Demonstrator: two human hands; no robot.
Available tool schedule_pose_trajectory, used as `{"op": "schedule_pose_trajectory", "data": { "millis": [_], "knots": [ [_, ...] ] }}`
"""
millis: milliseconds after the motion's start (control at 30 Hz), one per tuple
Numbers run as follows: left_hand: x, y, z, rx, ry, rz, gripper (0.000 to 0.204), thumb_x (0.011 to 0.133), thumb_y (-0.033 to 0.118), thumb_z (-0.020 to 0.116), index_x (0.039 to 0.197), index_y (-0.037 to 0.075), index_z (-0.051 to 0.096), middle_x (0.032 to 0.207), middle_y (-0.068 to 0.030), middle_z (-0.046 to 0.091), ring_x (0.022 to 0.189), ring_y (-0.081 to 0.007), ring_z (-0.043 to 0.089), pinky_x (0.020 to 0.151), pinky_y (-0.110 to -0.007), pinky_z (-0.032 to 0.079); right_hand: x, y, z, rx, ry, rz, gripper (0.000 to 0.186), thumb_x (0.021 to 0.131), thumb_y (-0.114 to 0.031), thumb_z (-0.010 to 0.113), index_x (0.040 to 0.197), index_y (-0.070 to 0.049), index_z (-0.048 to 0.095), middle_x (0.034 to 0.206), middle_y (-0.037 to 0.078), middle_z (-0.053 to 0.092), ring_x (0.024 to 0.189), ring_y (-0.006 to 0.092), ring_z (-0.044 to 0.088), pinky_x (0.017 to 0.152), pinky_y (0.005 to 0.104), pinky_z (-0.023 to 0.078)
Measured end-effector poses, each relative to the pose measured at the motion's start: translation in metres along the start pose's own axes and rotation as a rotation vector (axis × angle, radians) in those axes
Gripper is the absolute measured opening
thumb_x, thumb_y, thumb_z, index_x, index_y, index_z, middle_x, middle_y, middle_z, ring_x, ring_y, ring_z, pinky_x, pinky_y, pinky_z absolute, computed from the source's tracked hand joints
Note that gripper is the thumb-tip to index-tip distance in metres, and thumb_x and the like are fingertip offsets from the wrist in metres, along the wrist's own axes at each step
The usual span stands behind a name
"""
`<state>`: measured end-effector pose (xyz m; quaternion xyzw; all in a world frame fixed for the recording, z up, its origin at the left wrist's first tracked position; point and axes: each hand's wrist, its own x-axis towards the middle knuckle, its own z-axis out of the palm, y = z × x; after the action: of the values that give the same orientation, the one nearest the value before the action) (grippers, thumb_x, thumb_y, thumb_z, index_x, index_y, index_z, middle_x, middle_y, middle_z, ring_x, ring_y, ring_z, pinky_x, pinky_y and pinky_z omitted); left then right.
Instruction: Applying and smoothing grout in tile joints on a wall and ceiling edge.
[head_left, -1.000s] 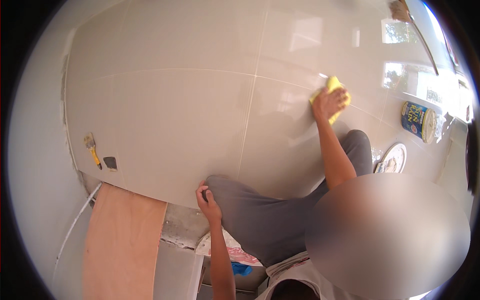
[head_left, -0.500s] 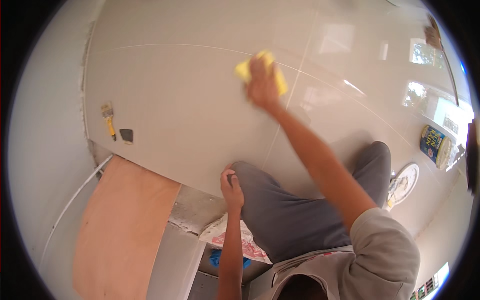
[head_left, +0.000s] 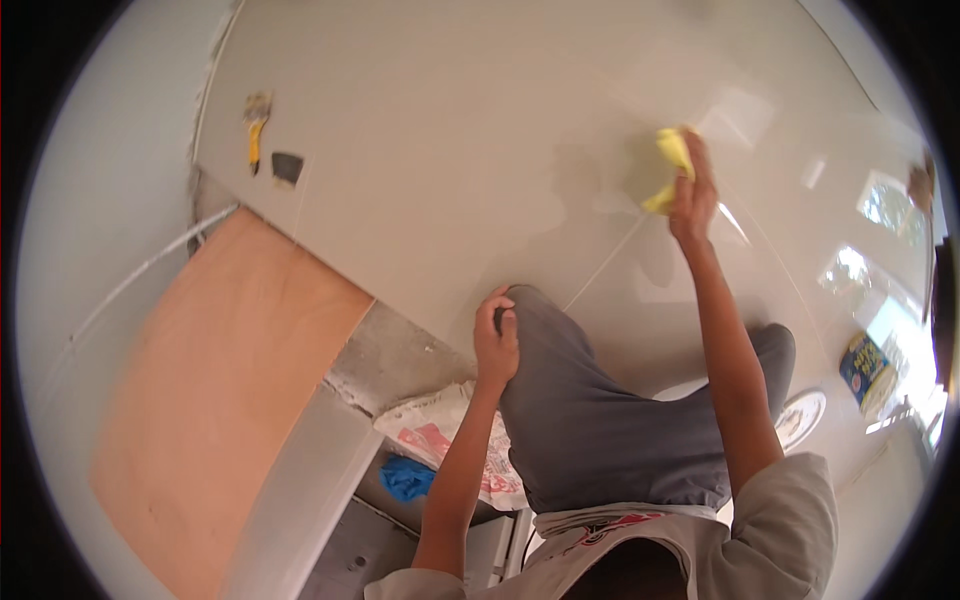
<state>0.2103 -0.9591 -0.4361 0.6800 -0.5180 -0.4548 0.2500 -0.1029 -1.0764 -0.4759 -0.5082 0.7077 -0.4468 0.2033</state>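
Note:
My right hand (head_left: 694,195) reaches far out over the glossy beige tiled floor (head_left: 440,190), closed on a yellow cloth (head_left: 675,150). The cloth is bunched along the left side of the fingers, and its shadow falls on the tiles beside it. Bent and loosely curled, my left hand (head_left: 496,340) rests against my left knee, the thumb apart from the fingers and nothing visible in it. Grey trousers (head_left: 610,430) cover my folded legs.
At far left lie a yellow-handled paintbrush (head_left: 255,133) and a small dark flat piece (head_left: 287,168). A plywood sheet (head_left: 230,390), a printed sack (head_left: 420,425) and a blue bundle (head_left: 406,479) are lower left. A blue can (head_left: 865,372) and a white round lid (head_left: 800,418) stand right.
My right hand has swept the yellow cloth to the right across the tiles. My left hand stays at the knee. The view has shifted, so the brush and dark piece appear higher.

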Motion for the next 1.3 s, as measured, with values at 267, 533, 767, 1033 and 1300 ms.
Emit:
{"op": "schedule_pose_trajectory", "data": {
  "millis": [267,533,767,1033,1300],
  "knots": [
    [0.046,-0.039,-0.005,-0.203,0.175,-0.199,0.016,0.090,0.015,0.054,0.097,0.001,0.056,0.107,-0.0125,0.063,0.101,-0.0234,0.058,0.092,-0.035,0.042,-0.086,-0.059,0.175,0.203,-0.894,-0.188,0.045,0.088,-0.011,0.051,0.130,0.004,0.043,0.134,0.020,0.045,0.130,0.0337,0.035,0.110,0.0408,0.025],
    [0.259,-0.082,-0.190,0.248,0.619,0.172,0.019,0.080,0.009,0.061,0.098,0.003,0.062,0.096,-0.0130,0.063,0.091,-0.0279,0.060,0.083,-0.035,0.046,0.127,-0.022,0.192,-0.235,-0.204,-0.472,0.046,0.096,-0.021,0.040,0.134,0.004,0.039,0.139,0.020,0.039,0.131,0.0366,0.034,0.108,0.0432,0.026],
    [0.389,-0.090,-0.256,0.350,0.817,-0.385,0.080,0.063,0.046,0.078,0.121,0.000,0.047,0.119,-0.0208,0.052,0.110,-0.0347,0.051,0.095,-0.045,0.038,0.137,0.007,0.242,-0.800,-0.305,-0.418,0.058,0.093,-0.033,0.034,0.143,-0.004,0.026,0.151,0.010,0.020,0.139,0.0295,0.018,0.112,0.0454,0.013],
    [0.435,-0.081,-0.291,0.081,0.372,-0.272,0.059,0.066,0.050,0.078,0.081,-0.005,0.065,0.070,-0.0090,0.063,0.070,-0.0171,0.060,0.071,-0.029,0.046,0.144,-0.007,0.233,-0.806,-0.312,-0.462,0.058,0.091,-0.029,0.037,0.140,0.001,0.031,0.148,0.016,0.027,0.136,0.0347,0.023,0.110,0.0473,0.016],
    [0.506,-0.097,-0.340,0.754,0.423,0.022,0.063,0.063,0.055,0.075,0.101,0.005,0.067,0.106,-0.0189,0.062,0.099,-0.0291,0.059,0.085,-0.039,0.047,0.137,-0.016,0.242,-0.793,-0.415,-0.411,0.064,0.090,-0.031,0.035,0.143,0.001,0.019,0.151,0.016,0.019,0.140,0.0335,0.013,0.111,0.0495,0.009]
  ]
}}
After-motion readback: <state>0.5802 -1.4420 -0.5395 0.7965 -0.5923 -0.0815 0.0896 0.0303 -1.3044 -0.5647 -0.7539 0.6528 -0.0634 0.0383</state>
